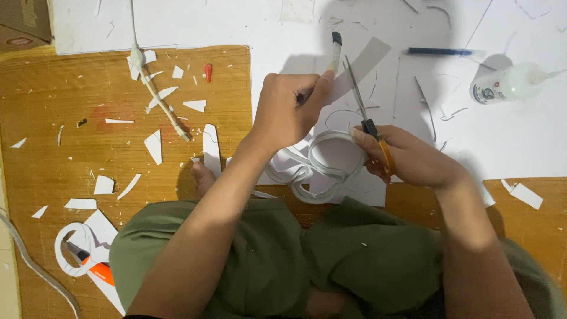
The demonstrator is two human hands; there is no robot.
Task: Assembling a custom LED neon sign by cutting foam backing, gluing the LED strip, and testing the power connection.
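Scissors (pixel 367 121), orange-handled, are being gripped in the right hand (pixel 407 159), blades pointing up over a white sheet (pixel 502 136). Left hand (pixel 289 109) is clamping a grey paper strip (pixel 360 65) beside the blades. Curled strips (pixel 319 165) are lying beneath; a glue bottle (pixel 508 84) is resting far right.

Under me lies a warm brown wooden floor (pixel 59 118), its grain running sideways and strewn with white paper scraps (pixel 155 146). Large white sheets (pixel 520 142) cover the far part and the right side — light from above throws soft shadows across them. A cardboard box corner (pixel 23 23) sits at the far left.
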